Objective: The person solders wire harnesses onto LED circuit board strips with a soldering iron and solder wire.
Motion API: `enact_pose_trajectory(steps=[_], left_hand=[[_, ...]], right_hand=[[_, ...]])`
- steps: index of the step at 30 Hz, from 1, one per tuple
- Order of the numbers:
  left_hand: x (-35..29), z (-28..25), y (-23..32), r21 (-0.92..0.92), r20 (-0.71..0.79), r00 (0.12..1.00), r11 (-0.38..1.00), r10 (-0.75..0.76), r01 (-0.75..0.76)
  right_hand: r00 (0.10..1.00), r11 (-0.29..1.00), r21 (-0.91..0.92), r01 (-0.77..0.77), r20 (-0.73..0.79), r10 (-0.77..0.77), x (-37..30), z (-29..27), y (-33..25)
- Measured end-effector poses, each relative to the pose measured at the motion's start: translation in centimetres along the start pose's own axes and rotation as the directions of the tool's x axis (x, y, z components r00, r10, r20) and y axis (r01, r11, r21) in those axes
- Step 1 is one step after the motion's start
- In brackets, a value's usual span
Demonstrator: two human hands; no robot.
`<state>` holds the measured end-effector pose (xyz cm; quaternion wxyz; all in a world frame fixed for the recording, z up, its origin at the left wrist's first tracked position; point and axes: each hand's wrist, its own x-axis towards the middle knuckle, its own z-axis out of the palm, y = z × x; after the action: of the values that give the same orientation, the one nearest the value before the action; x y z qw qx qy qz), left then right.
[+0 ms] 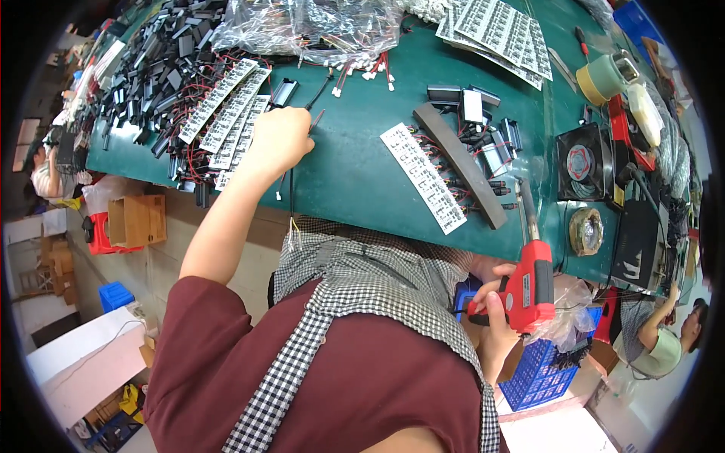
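My left hand (283,140) is closed over the table, left of the middle. A thin black cable (320,89) comes out above its fingers, and a lead with bare wire ends (294,225) hangs over the table edge below. The fingertips are hidden. Beside this hand lie narrow white circuit board strips (219,102) with red and black wires and a small black housing (284,92). In my right hand (497,313) is a red and black soldering gun (527,291), its fingers wrapped round the grip. The metal tip points up toward the table's front edge.
A dark bar (461,166) lies across wired parts beside another board strip (424,180). Black housings are heaped (162,68) at the left. Stacked board sheets (502,38), a fan (583,164) and a tape roll (586,231) stand at right. A blue crate (538,374) is below.
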<state>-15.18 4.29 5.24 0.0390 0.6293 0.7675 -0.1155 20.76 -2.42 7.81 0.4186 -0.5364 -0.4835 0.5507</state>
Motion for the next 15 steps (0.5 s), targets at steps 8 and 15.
enact_pose_trajectory(steps=[8,15], left_hand=[[0.8,0.8,0.1,-0.038,-0.034,0.999,0.999,0.028,-0.029],[4.8,-3.0,3.3,-0.054,-0.284,0.941,0.977,0.182,-0.205]], right_hand=[[0.998,0.998,0.026,0.052,-0.03,-0.051,-0.5,-0.5,0.8],[0.999,0.999,0.027,0.032,-0.037,-0.031,-1.0,-1.2,1.2]])
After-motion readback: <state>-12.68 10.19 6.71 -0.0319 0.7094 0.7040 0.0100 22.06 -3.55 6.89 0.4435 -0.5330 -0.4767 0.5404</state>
